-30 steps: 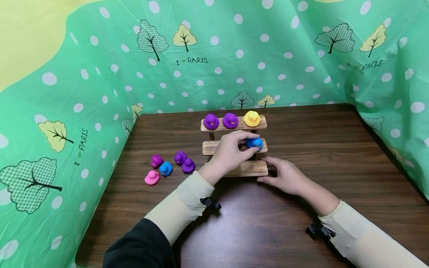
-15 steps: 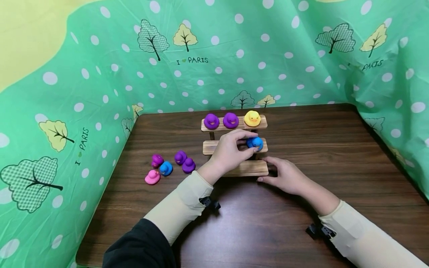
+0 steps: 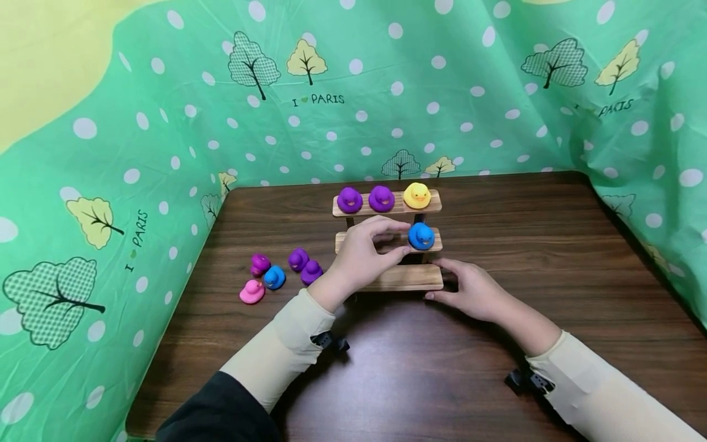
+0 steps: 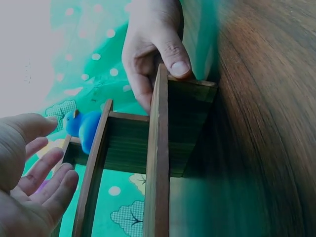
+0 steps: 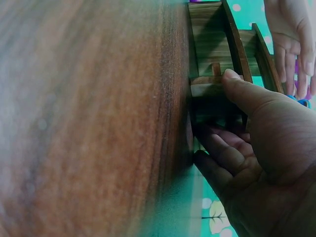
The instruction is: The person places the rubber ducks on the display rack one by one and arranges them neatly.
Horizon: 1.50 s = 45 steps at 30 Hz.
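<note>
Head view: rounded blue toy duck [image 3: 421, 236] sat upright at the right end of the middle shelf [image 3: 340, 243] of a three-tiered wooden rack [image 3: 409, 278], just right of the nearer left hand [image 3: 364, 253], thumb and fingers apart, while the right hand [image 3: 472, 291] gripped the rack's near right end.

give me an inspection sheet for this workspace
Surface: dark wood-grain tabletop
Job's things: three-tier wooden shelf; top tier holds two purple toy ducks and a yellow toy duck, middle tier a blue toy duck; five loose toy ducks left of the shelf
Clutter: nothing seen
Hands: left hand beside the blue toy duck, not gripping it; right hand grips the shelf's lower right end
Cables: nothing seen
Surroundings: green polka-dot cloth with printed trees behind and beside the tabletop
</note>
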### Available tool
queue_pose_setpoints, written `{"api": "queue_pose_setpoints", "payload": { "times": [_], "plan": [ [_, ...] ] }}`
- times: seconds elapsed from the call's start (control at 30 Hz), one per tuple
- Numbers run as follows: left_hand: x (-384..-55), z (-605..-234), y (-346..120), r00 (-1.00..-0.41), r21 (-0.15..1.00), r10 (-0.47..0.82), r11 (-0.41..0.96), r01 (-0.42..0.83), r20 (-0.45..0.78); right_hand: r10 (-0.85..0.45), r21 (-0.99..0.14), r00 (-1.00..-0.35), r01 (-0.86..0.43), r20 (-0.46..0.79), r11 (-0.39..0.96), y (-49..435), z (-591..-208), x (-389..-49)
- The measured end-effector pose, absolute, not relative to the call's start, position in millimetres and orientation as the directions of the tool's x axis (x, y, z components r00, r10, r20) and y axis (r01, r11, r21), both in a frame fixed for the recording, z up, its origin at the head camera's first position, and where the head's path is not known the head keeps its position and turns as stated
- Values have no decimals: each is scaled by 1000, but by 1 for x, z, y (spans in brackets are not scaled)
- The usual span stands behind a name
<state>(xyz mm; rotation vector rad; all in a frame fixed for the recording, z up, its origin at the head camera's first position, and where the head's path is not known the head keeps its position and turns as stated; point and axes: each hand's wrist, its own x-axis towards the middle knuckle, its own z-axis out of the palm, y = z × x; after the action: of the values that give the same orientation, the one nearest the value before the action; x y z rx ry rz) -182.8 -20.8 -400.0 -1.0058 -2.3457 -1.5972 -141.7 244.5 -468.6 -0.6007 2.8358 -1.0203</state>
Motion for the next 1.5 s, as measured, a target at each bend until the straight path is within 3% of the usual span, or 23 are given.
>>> {"api": "queue_pose_setpoints", "payload": {
  "times": [0.3,0.83,1.2,1.37,1.5],
  "plan": [
    [-179,-403,-47,-769,778,444,217,590,459,-381,-615,-922,-342,73,710,246,-469,-140],
    [-176,-411,-113,-846,841,281,178,510,454,-375,-627,-926,-321,49,710,246,-469,-139],
    [-165,-390,-148,-894,830,44,353,431,445,-374,-637,-926,-313,42,704,246,-469,-139],
    [-184,-410,-184,-892,824,-41,403,398,450,-377,-639,-925,-316,43,701,247,-470,-139],
    [-200,-429,-220,-923,823,-70,482,302,379,-375,-641,-926,-314,43,701,246,-470,-139]
  ]
}}
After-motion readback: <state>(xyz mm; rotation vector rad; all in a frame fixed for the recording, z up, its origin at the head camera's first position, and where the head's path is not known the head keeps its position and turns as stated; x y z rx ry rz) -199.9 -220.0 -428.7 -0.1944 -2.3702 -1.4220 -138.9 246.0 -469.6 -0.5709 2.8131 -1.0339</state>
